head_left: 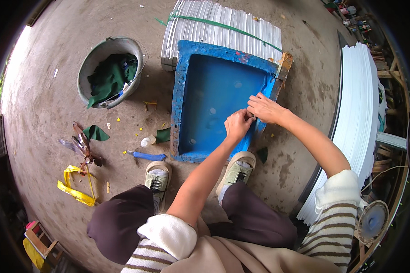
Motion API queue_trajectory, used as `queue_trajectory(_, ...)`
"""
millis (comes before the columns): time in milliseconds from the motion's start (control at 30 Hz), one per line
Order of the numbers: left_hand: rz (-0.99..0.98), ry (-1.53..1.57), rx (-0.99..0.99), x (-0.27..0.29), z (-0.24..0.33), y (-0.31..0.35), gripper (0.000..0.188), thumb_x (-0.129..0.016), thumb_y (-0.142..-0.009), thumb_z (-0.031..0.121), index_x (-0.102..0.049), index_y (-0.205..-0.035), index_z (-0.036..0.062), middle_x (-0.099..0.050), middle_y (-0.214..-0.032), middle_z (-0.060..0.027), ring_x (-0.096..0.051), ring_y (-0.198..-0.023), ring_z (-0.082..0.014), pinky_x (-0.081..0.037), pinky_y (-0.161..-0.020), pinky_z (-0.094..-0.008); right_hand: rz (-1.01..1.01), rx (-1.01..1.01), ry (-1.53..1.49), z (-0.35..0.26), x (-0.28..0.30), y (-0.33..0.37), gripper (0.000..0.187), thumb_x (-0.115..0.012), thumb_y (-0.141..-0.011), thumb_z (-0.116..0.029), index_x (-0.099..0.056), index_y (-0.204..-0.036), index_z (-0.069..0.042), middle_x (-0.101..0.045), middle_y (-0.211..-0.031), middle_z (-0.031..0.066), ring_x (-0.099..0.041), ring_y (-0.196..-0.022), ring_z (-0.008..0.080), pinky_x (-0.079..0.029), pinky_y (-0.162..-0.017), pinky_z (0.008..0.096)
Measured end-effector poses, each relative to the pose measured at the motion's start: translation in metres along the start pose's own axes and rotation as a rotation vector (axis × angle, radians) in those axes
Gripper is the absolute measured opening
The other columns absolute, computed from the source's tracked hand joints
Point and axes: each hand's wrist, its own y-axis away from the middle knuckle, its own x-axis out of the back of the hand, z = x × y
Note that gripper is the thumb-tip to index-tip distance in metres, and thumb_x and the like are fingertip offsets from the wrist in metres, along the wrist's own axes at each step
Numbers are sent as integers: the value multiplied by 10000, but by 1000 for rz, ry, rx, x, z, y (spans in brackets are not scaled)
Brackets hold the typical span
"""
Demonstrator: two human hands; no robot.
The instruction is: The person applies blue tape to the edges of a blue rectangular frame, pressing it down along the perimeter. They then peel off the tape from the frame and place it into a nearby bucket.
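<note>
A blue framed screen [182,91], with a rough, paint-caked border and a smooth blue sheet inside, leans tilted against a strapped stack of white boards [223,22]. Both my hands meet at its right edge. My left hand [238,125] is closed, its thumb and fingers pinched together over the right side of the sheet. Just above and to the right, my right hand [265,109] has its fingers bent down onto the same edge, close against the left. Whatever lies between the fingertips is hidden. Bare, worn wood [284,66] shows at the frame's upper right corner.
A grey bucket [83,86] holding dark green cloth [111,77] stands left. A blue-handled knife [148,156], a small clear bottle [146,141], yellow strap [79,196] and green scraps [95,133] lie on the floor. Tall white sheets [357,104] and a fan [372,221] are right.
</note>
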Motion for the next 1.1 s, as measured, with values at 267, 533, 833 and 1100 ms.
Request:
queue_trajectory(267, 34, -103, -52, -4, 7, 2, 218, -732, -735, 296, -660, -834, 115, -661, -792, -75, -647, -766, -271, -503, -669, -395, -90, -87, -81, -1, 2, -4, 122, -678, -702, -125, -684, -818, -91, -588, -890, 35, -494, -1002, 202, -372, -881, 356)
queue_trajectory(533, 159, -256, -81, -25, 1, 2, 98, -651, -765, 177, -640, -789, 83, -631, -781, -92, -613, -797, -267, -369, -712, -408, 87, -223, -29, -18, -5, -7, 135, -657, -670, -165, -675, -751, -59, -587, -832, 45, -510, -957, 193, -390, -851, 332)
queue_trajectory(833, 149, -134, -159, -30, -10, -2, 114, -665, -740, 146, -602, -809, 81, -592, -783, -72, -583, -810, -252, -316, -715, -411, 107, -133, 63, -11, -9, 2, 136, -682, -663, -190, -667, -722, -69, -566, -870, 52, -500, -959, 193, -389, -862, 322)
queue_trajectory(1100, 118, -71, -210, -26, -17, -4, 132, -669, -745, 165, -586, -799, 77, -587, -779, -77, -579, -801, -261, -314, -708, -408, 143, -157, -85, -9, -10, -3, 121, -608, -675, -170, -641, -663, -54, -535, -809, 80, -475, -915, 211, -376, -844, 362)
